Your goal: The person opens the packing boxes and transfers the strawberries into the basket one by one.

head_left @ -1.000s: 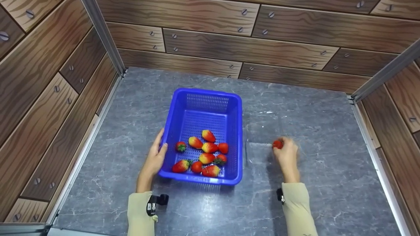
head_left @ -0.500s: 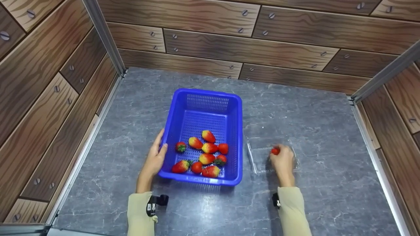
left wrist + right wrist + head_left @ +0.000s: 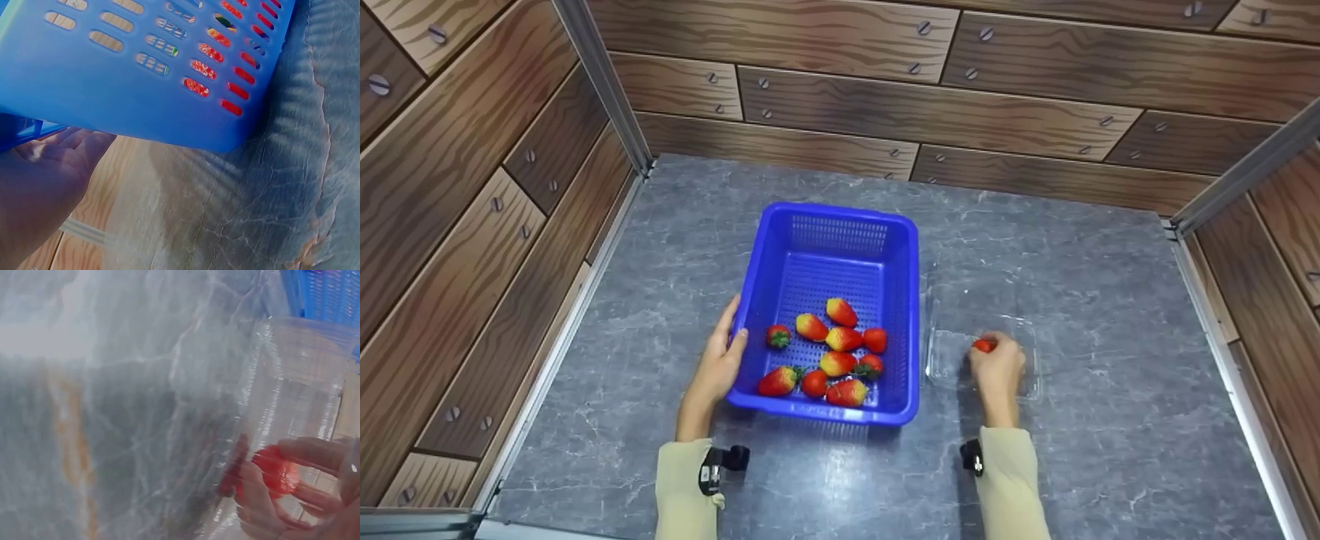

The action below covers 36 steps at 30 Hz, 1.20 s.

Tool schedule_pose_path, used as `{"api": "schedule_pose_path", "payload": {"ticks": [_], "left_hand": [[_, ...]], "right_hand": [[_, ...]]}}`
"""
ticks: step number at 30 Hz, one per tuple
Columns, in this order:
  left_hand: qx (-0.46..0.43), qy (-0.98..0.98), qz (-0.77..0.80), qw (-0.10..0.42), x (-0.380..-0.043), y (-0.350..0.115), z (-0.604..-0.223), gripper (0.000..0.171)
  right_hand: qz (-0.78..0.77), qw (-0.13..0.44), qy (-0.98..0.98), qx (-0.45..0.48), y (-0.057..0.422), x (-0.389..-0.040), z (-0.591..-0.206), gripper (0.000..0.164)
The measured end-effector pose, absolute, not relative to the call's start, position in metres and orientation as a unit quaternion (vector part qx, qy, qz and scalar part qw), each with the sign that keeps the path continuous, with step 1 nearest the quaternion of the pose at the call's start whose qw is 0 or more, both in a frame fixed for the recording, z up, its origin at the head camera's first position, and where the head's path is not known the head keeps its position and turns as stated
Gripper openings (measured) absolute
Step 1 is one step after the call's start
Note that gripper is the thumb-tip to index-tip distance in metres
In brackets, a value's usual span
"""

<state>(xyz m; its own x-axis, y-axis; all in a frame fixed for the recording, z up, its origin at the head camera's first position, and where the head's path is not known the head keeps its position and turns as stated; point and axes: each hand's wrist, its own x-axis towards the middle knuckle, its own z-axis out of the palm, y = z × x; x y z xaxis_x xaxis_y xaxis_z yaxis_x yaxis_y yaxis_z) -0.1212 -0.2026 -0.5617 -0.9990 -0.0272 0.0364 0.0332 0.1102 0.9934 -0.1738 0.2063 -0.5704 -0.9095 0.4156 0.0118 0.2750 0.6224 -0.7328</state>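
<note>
A blue plastic basket [image 3: 915, 322] with slotted walls holds several red-and-yellow strawberries [image 3: 838, 364], gathered toward its near end. On its left side my left hand [image 3: 718, 361] grips the rim, the thumb at the top edge. The left wrist view shows that hand [image 3: 53, 169] below the basket wall [image 3: 112, 101]. To the right, my right hand [image 3: 997, 369] pinches a red strawberry [image 3: 982, 345] over a clear plastic box [image 3: 945, 364]. In the right wrist view, thumb and fingers surround the strawberry [image 3: 275, 469], seen through the box's transparent wall [image 3: 261, 377].
Everything stands on a grey marbled tabletop [image 3: 1110, 337]. Wood-patterned walls [image 3: 825, 90] with metal corner posts [image 3: 607, 82] enclose it at the back and both sides. The clear box lies close to the basket's right side and its edges are faint.
My right hand has moved left and slightly nearer with its strawberry. The clear box has shifted and turned a little beneath it. My left hand and the basket have stayed put.
</note>
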Motion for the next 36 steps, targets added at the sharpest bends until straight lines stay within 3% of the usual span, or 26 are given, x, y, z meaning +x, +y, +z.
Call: {"api": "schedule_pose_path", "payload": {"ticks": [10, 36], "left_hand": [[-0.007, -0.745, -0.667, 0.029, -0.122, -0.202, -0.563, 0.058], [-0.001, -0.739, -0.673, 0.023, -0.121, -0.201, -0.562, 0.057]], "right_hand": [[0.380, 0.046, -0.911, -0.155, 0.202, -0.181, -0.553, 0.030], [0.376, 0.166, -0.910, -0.048, 0.196, -0.212, -0.491, 0.027]]}}
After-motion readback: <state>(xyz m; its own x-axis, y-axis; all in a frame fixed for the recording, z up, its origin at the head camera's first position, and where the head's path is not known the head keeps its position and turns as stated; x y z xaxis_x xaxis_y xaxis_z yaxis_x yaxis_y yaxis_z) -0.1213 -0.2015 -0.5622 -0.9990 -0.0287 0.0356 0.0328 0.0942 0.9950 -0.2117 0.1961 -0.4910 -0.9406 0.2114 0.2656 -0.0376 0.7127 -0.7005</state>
